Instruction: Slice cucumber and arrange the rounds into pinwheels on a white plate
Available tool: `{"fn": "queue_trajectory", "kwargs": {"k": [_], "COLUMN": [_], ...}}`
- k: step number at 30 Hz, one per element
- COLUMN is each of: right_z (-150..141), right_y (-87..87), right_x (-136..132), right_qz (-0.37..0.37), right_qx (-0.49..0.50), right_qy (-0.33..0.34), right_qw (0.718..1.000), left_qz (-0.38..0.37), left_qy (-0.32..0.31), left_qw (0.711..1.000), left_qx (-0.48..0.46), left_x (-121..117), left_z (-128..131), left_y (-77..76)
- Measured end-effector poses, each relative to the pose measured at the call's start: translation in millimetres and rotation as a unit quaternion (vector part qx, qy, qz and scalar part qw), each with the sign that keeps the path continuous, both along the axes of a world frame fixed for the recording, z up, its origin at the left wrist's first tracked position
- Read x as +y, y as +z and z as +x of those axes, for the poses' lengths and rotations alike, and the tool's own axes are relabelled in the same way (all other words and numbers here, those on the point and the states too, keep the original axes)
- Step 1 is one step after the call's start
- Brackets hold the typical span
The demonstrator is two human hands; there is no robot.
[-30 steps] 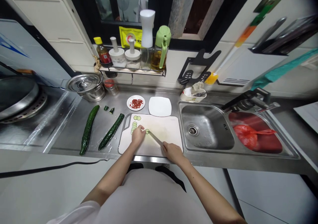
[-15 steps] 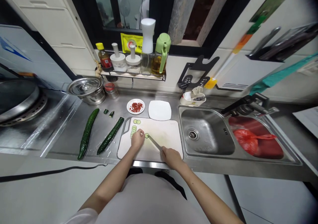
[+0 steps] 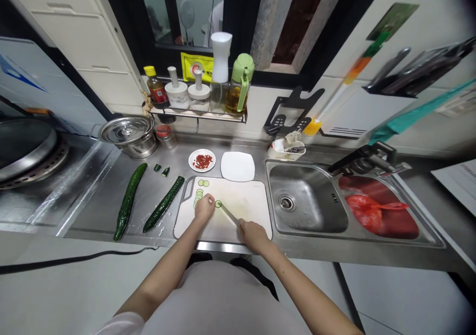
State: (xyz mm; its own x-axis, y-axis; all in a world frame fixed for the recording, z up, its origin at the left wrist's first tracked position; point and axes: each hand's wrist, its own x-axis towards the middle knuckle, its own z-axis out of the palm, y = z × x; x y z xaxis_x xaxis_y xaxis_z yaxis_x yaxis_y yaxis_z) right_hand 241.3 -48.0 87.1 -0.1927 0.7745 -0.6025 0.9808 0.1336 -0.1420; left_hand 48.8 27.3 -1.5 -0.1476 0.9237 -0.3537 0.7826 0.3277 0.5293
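Right grip point(image 3: 255, 236) unchanged around knife point(image 3: 230, 215), tip at cucumber slice point(image 3: 217, 204).

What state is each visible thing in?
Knife: held
Board: lying flat
Slices: cut, some overlapping
Left cucumber: whole
Red bits: chopped, plated
Pot: lidded
Jar: lidded
Sauce bottle: capped, upright
Oil bottle: lidded, upright
Bag: bunched
Left hand: curled, grip unclear
Right hand: gripping knife

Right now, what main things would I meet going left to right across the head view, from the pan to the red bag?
Pan, first cucumber, second cucumber, left hand, knife, right hand, sink drain, red bag.
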Motion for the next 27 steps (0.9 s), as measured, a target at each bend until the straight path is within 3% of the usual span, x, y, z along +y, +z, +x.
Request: {"fn": "queue_trajectory", "kwargs": {"k": [27], "right_z": [-8.6], "right_y": [2.3], "right_x": [3.3], "right_qz": [0.012], "right_qx": [-0.019], "right_qy": [0.013], "right_qw": [1.0], "left_qz": [-0.008], "left_qy": [-0.001], "left_qw": [1.0], "left_qx": [-0.001], "left_x": [2.4], "left_z": [-1.7], "left_y": [1.7]}}
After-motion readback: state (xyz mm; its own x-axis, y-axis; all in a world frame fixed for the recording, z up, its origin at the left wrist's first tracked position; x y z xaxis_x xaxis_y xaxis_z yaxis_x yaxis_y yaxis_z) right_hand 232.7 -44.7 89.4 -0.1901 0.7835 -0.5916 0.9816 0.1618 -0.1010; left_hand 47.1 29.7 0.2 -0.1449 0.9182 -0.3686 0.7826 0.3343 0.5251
